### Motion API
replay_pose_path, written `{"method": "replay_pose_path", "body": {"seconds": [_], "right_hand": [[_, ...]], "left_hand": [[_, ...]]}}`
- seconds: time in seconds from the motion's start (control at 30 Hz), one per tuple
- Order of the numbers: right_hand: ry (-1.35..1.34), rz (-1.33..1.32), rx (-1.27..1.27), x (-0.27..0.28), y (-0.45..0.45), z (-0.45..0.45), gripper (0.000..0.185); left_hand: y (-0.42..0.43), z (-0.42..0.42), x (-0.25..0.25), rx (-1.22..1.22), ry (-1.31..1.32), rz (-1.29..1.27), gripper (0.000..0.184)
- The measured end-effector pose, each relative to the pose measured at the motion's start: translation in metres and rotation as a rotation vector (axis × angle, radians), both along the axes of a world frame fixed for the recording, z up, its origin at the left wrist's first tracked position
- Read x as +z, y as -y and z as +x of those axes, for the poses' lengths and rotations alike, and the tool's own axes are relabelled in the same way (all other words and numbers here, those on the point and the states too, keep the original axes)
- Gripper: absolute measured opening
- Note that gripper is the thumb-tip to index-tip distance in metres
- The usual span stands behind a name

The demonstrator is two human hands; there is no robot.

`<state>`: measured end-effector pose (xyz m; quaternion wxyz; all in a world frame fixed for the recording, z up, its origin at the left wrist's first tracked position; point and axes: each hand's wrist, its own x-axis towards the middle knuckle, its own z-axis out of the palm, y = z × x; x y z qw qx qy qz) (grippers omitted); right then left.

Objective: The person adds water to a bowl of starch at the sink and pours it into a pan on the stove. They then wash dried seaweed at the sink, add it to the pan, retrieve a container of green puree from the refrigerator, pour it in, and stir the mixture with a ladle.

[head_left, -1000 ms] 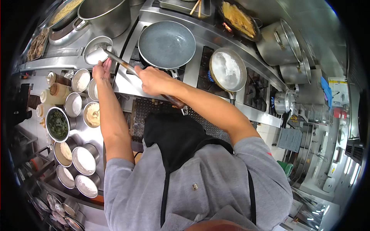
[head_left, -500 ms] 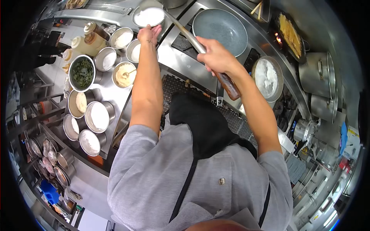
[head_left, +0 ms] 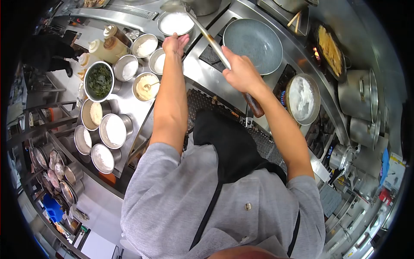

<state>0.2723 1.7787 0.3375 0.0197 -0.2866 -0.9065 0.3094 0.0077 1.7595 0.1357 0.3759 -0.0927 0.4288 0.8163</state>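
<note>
My right hand [head_left: 239, 69] is wrapped round the long handle of a ladle [head_left: 211, 42], whose head is over or beside a metal bowl of white contents [head_left: 176, 23]. Just below that bowl, my left hand [head_left: 176, 44] is held palm up with its fingers apart; whether it touches the bowl's underside I cannot tell. A wide grey-blue pan [head_left: 253, 45] lies on the stove beyond my right hand. Right of my right forearm, a smaller pan with white foamy liquid [head_left: 302, 99] sits over a blue flame.
Metal containers of white powder [head_left: 113, 130], a bowl of green leaves [head_left: 99, 81] and a tub of pale paste [head_left: 145, 87] stand at the left beside squeeze bottles [head_left: 101, 50]. Large pots [head_left: 357, 93] and a pan of yellow food [head_left: 330, 51] are at the right. Another person [head_left: 47, 54] stands far left.
The view has swung left, so the containers and pans appear further right. The ladle head has come out of the bowl's white contents to its upper rim. My right hand keeps its hold.
</note>
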Motion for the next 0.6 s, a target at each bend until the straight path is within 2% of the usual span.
{"method": "replay_pose_path", "body": {"seconds": [0.03,0.1,0.3,0.4,0.47,0.6], "right_hand": [[-0.005,0.002,0.002,0.001,0.001,-0.002,0.066],[0.202,0.009,0.012,0.002,0.005,-0.006,0.065],[0.038,-0.028,0.040,-0.034,0.008,-0.003,0.067],[0.059,-0.240,-0.065,-0.021,0.007,-0.004,0.071],[0.017,-0.568,-0.150,-0.012,0.005,-0.002,0.071],[-0.130,-0.776,-0.185,-0.022,0.002,0.003,0.071]], "left_hand": [[0.000,-0.001,0.000,-0.007,-0.003,0.000,0.016],[0.000,-0.002,-0.002,-0.013,-0.004,0.011,0.017],[0.001,-0.004,-0.009,-0.022,-0.002,0.055,0.016],[0.002,0.001,0.000,0.001,0.005,0.010,0.015],[0.001,0.000,-0.001,0.001,0.003,0.011,0.017],[0.001,-0.003,-0.003,-0.011,0.065,0.040,0.024]]}}
